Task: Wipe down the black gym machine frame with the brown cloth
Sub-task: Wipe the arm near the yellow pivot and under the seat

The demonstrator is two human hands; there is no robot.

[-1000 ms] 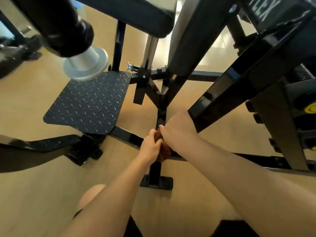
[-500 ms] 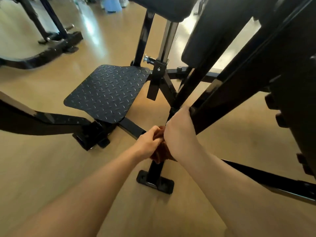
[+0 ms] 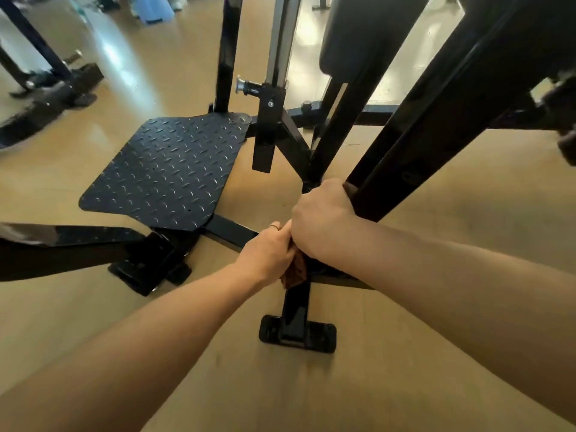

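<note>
The black gym machine frame [image 3: 402, 169] fills the upper right, its slanted bars meeting low at a floor beam. Both hands meet at that junction. My left hand [image 3: 268, 252] is closed on the brown cloth [image 3: 294, 271], which bunches out below the fingers and hangs against the short front leg [image 3: 296, 310]. My right hand [image 3: 324, 218] lies over the cloth's top, its fingers curled round the lower end of a slanted bar. Most of the cloth is hidden under the two hands.
A black tread-plate footplate [image 3: 165, 173] lies on the wooden floor to the left. A curved black arm [image 3: 62, 244] reaches in from the left edge. An adjuster pin [image 3: 246, 87] sticks out of the upright post. Another machine's base [image 3: 46, 98] stands far left.
The view has drawn back and up, so the padded roller at top left is gone. My right hand has shifted slightly up the slanted bar; both hands stay at the junction with the cloth.
</note>
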